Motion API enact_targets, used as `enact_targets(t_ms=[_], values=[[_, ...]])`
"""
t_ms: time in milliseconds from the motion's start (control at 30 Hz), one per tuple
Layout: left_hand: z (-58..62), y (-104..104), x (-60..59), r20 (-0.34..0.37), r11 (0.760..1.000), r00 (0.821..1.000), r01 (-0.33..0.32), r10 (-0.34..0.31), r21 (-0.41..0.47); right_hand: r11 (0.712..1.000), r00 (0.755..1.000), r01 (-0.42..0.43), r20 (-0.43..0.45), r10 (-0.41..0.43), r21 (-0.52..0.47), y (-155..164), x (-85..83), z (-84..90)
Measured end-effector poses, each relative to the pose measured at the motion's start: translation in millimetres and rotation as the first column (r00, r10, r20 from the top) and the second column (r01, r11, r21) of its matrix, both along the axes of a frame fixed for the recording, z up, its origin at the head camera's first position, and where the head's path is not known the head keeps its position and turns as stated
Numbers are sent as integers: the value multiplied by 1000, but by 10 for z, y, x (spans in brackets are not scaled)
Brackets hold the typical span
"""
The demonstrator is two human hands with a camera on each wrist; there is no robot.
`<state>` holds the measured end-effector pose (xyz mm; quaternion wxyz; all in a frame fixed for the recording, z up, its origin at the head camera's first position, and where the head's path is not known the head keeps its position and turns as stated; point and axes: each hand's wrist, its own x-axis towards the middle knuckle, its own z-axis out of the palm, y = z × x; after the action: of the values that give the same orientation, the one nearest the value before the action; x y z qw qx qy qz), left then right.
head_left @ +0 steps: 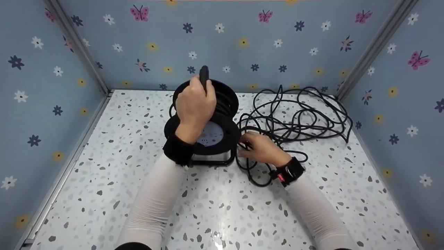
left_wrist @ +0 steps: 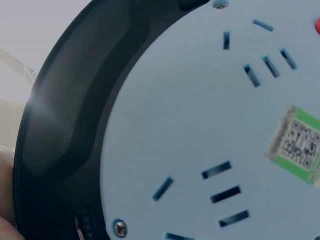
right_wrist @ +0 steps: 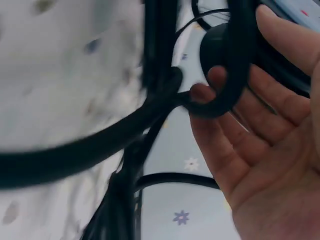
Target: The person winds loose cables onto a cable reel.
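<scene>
We grip the top handle of the black round plastic cable reel (head_left: 203, 119) with our left hand (head_left: 195, 104), steadying it upright on the speckled white table (head_left: 222, 208). Our right hand (head_left: 261, 148) curls its fingers (right_wrist: 215, 82) around the loose black rubber cable (head_left: 298, 114) beside the reel's base. The heap to the right looks tangled; pulling could tighten a knot or tip the reel.

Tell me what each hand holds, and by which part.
The left hand grips the cable reel by its top handle. The right hand hooks its fingertips round the black cable beside the reel.
</scene>
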<state>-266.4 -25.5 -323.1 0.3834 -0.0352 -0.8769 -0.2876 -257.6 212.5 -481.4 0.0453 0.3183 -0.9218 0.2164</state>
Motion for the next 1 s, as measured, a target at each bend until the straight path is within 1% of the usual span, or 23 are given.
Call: enact_targets(t_ms=[133,233,367,467,633,733,867,1000], values=[[-4,-1,-1,-14,1000,1000,0,0,-4,996,999,-13,-41,16,89,71,-29,-131],[-5,0,5,-18,1000,1000,0,0,-5,990,999,2,-53,5,144,132,-50,-202],[-9,5,10,-24,1000,1000,2,-3,-14,982,999,33,-14,-31,185,247,-73,-232],[-16,4,5,-42,1000,999,-3,2,-21,976,998,55,-23,-51,212,393,-103,-229],[-28,0,-8,-60,999,998,-7,5,-36,973,998,57,-39,-50,225,813,-155,-219],[-30,-4,-10,-63,999,998,-11,9,-43,976,999,48,7,-51,211,1114,-171,-206],[-29,-7,-8,-65,998,998,-28,25,-49,981,995,39,80,-55,189,1439,-144,-183],[-28,-1,-7,-68,998,997,-29,25,-55,983,995,45,82,-61,180,1614,-97,-152]])
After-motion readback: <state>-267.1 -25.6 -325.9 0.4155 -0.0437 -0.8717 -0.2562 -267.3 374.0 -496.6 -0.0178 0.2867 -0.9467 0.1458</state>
